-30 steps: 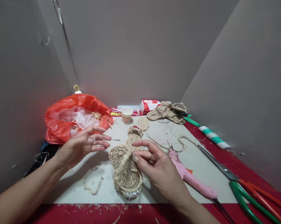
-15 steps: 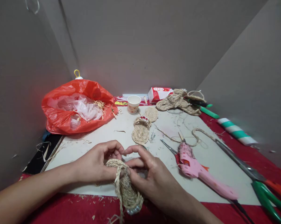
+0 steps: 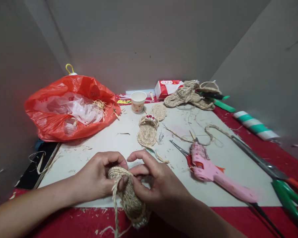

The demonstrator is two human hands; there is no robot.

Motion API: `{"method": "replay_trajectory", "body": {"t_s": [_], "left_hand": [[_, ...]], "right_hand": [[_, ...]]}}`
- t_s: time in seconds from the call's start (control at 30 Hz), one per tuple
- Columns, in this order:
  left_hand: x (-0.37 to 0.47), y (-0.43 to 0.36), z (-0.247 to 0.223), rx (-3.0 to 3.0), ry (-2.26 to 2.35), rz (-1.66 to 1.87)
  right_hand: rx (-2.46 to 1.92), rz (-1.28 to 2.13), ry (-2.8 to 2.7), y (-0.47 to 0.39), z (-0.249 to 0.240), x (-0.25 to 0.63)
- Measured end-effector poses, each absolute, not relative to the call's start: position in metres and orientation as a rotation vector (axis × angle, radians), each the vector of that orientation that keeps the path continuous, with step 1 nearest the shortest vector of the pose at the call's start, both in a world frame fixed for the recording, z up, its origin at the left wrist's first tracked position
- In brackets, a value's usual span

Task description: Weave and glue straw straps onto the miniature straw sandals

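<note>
Slipper pinched by our left grip and right grip, we should keep the braid below them untwisted.

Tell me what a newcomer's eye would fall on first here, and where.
Most likely the bright red plastic bag, gaping open at the far left. Next, the pink glue gun, lying on the right of the white board. Then the woven piece at front centre, held in the left hand, the right hand touching it.
</note>
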State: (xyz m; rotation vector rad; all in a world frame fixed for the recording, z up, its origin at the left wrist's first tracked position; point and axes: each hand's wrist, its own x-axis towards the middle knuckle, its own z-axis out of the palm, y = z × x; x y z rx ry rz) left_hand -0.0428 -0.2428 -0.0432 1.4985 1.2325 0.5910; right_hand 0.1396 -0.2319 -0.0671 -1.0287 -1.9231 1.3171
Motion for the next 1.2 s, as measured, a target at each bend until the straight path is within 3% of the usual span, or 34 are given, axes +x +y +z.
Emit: {"method": "replay_trajectory", "body": {"t_s": [0.17, 0.47, 0.9, 1.03, 1.2], "left_hand": [[-0.041, -0.246, -0.047, 1.367, 1.188, 0.651], [-0.041, -0.249, -0.046, 1.207, 1.126, 0.772], [-0.042, -0.250, -0.050, 1.651, 1.234, 0.793], [-0.042, -0.249, -0.051, 1.603, 1.238, 0.780], [-0.040, -0.249, -0.046, 1.459, 1.162, 0.741]], "right_hand": [[-1.025, 1.380, -1.868, -0.231, -0.070, 0.136], [-0.948, 2.082, -1.301, -0.226, -0.049, 0.145], [-1.130, 1.690, -1.571, -0.231, -0.058, 0.136], [-1.175, 1.413, -1.768, -0.232, -0.065, 0.136], [-1.124, 1.361, -1.772, -0.231, -0.065, 0.137]]}}
